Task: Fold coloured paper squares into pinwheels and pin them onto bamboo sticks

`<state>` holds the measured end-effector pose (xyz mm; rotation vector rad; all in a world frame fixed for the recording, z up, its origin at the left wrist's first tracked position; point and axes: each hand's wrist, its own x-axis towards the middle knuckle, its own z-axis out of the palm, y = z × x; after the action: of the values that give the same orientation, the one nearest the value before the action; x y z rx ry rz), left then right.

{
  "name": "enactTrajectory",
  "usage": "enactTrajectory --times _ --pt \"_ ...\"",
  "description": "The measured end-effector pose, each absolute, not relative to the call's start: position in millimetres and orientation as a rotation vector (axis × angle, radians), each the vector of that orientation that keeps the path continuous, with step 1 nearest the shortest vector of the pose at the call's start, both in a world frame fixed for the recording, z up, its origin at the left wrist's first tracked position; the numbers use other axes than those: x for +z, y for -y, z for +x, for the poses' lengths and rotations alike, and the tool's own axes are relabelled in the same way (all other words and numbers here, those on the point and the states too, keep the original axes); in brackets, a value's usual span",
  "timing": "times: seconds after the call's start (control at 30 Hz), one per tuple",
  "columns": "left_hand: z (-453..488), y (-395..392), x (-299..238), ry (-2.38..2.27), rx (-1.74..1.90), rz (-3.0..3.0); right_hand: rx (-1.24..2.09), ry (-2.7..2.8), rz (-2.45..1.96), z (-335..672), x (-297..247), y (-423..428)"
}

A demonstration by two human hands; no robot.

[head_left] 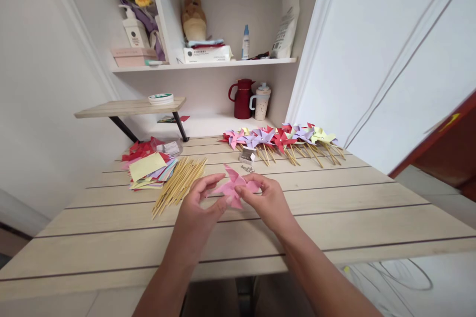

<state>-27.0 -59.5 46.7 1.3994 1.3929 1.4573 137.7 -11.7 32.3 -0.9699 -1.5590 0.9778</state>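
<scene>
A pink paper pinwheel is between my two hands, just above the table's middle. My right hand pinches it, with the thumb pressed near its centre. On its other side my left hand has its thumb at the lower left blade, fingers curved around the edge. Just beyond the pinwheel lie a small pile of metal pins and a small open box. Wooden sticks lie in a bundle left of my left hand. Stacked coloured paper sheets are farther left.
Finished pinwheels on sticks lie in a row at the back right of the slatted table. A small raised shelf stands at the back left. A red jug and a cup stand behind.
</scene>
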Motion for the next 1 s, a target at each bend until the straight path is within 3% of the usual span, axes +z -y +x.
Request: enactTrajectory --times 0.4,1.0 --pt "-15.8 54.2 51.9 -1.782 1.373 1.788 0.937 1.572 -0.99 136.8 33.6 13.3" --pt "-13.0 53.1 45.7 -1.694 1.468 1.669 0.99 1.57 -0.987 138.0 31.6 13.2"
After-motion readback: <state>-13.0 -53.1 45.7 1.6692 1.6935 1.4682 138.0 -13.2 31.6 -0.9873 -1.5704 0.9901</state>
